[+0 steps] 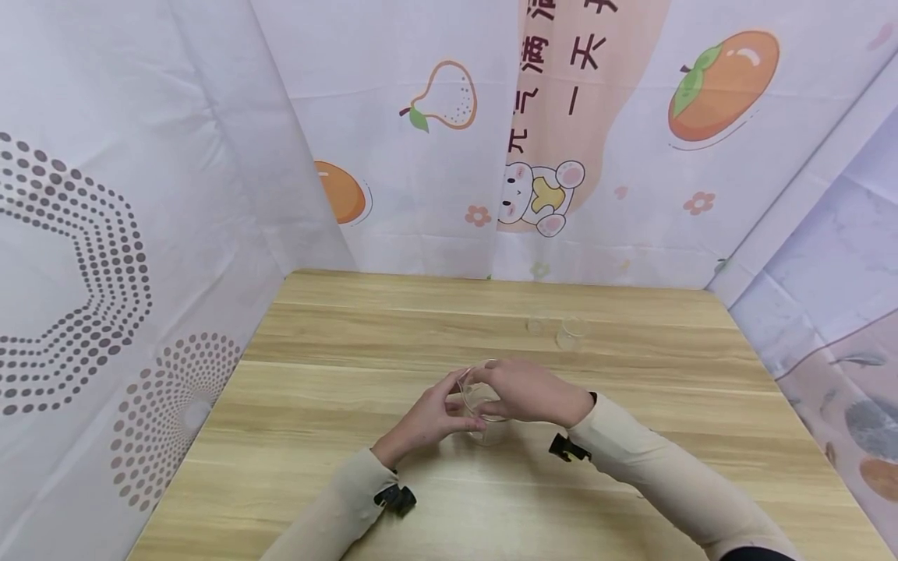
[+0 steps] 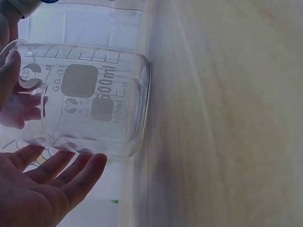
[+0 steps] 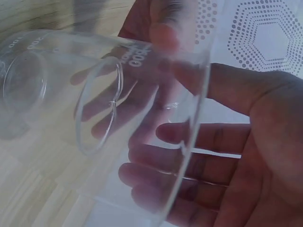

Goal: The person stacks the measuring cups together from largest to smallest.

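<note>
A large clear glass beaker marked 500 ml [image 2: 80, 80] is upright at the wooden table's surface, mouth up. Inside it sits a smaller beaker marked 100 ml [image 2: 102, 109], low down near its base. My left hand [image 1: 428, 421] holds the large beaker from the side, thumb near me and fingers round the far wall. Over the mouth is my right hand [image 1: 529, 393], its thumb and fingers dipping inside the rim. In the right wrist view those fingers [image 3: 203, 137] are loosely spread, apart from the small beaker's rim [image 3: 99, 104].
Two small clear glass vessels stand farther back on the wooden table [image 1: 337, 405]: a larger one [image 1: 571, 333] and a tiny one [image 1: 536, 324] to its left. Printed curtains [image 1: 421, 179] hang behind the table and along its sides.
</note>
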Available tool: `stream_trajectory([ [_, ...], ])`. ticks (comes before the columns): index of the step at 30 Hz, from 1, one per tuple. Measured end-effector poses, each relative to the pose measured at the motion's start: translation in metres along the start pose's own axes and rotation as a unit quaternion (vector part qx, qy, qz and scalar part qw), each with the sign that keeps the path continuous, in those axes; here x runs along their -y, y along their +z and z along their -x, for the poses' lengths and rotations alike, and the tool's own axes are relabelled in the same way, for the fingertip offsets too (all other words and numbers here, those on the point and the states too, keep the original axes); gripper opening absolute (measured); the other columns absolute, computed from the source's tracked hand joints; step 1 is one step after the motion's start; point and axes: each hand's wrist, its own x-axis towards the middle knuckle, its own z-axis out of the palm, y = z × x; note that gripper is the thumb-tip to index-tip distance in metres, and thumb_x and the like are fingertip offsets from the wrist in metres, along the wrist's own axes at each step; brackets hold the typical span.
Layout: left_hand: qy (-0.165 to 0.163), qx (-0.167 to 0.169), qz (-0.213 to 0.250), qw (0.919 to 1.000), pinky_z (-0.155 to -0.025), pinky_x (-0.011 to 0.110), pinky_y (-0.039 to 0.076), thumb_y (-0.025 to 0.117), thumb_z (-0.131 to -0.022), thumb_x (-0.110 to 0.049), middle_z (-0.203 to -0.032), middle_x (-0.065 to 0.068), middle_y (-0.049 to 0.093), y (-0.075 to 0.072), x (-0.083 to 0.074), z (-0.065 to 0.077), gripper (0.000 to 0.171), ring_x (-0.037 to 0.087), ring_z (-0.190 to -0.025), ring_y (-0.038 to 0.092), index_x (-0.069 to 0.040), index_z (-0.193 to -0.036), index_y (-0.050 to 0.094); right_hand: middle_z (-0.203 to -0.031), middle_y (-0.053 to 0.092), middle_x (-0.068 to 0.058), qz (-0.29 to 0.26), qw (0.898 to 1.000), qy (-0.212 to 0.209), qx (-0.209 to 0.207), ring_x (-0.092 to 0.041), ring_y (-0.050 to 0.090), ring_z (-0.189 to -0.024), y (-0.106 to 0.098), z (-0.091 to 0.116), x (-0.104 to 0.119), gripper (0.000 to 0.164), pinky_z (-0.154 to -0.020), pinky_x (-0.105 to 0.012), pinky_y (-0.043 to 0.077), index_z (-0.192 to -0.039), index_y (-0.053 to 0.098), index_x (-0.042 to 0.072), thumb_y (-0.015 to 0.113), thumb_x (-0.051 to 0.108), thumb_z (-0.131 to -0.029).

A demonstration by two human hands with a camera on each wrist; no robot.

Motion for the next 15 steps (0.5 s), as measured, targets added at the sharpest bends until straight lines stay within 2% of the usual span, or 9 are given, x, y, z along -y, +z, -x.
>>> stream_trajectory([
  [9, -0.004, 0.000, 0.000, 1.0000, -0.101, 0.049, 0.052, 0.079, -0.080, -0.041, -0.153, 0.012, 0.040, 0.0006, 0.0006, 0.0005, 0.093, 0.041, -0.125, 0.055, -0.016, -0.154, 0.027, -0.111, 0.072, -0.006, 0.001, 0.999, -0.011, -0.038, -0.019, 0.069, -0.098, -0.0044, 0.0044, -0.0027, 0.035, -0.084, -0.034, 0.059, -0.115, 0.070, 0.008, 0.071, 0.032, -0.089],
  [15, -0.001, 0.003, 0.002, 1.0000, -0.100, 0.049, 0.052, 0.079, -0.080, -0.041, -0.152, 0.013, 0.041, -0.0001, 0.0003, 0.0004, 0.094, 0.040, -0.125, 0.056, -0.015, -0.154, 0.027, -0.109, 0.072, -0.003, -0.004, 0.999, -0.011, -0.043, -0.017, 0.069, -0.097, -0.0087, 0.0070, -0.0024, 0.036, -0.083, -0.032, 0.058, -0.116, 0.070, 0.009, 0.070, 0.034, -0.090],
])
